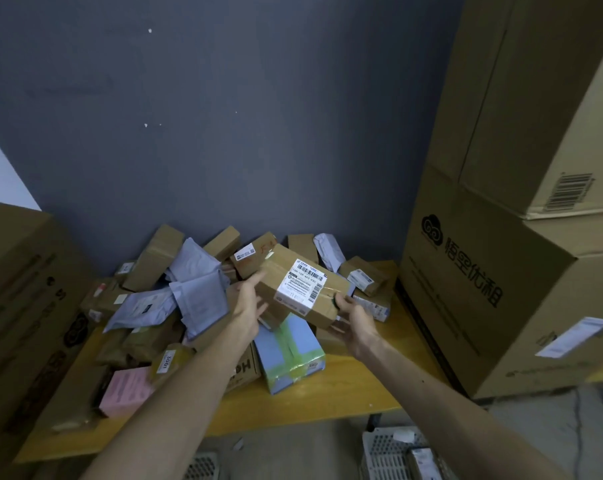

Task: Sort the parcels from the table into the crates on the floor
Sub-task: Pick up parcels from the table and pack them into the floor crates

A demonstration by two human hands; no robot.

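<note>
I hold a brown cardboard parcel (301, 284) with a white barcode label above the pile, between both hands. My left hand (249, 303) touches its left end with fingers stretched along the side. My right hand (353, 322) grips the near right end, thumb on top and fingers underneath. Below lie several more parcels on the yellow table (345, 386): a blue box with green tape (288, 351), a pink packet (126, 389), grey mailer bags (197, 289) and brown boxes (154, 258). A white crate (393, 452) on the floor shows at the bottom right, with a parcel inside.
Large cardboard cartons (494, 271) are stacked at the right, on the table's end. Another big carton (23, 299) stands at the left. A dark blue wall is behind the pile. A second crate (203, 465) peeks out under the table's front edge.
</note>
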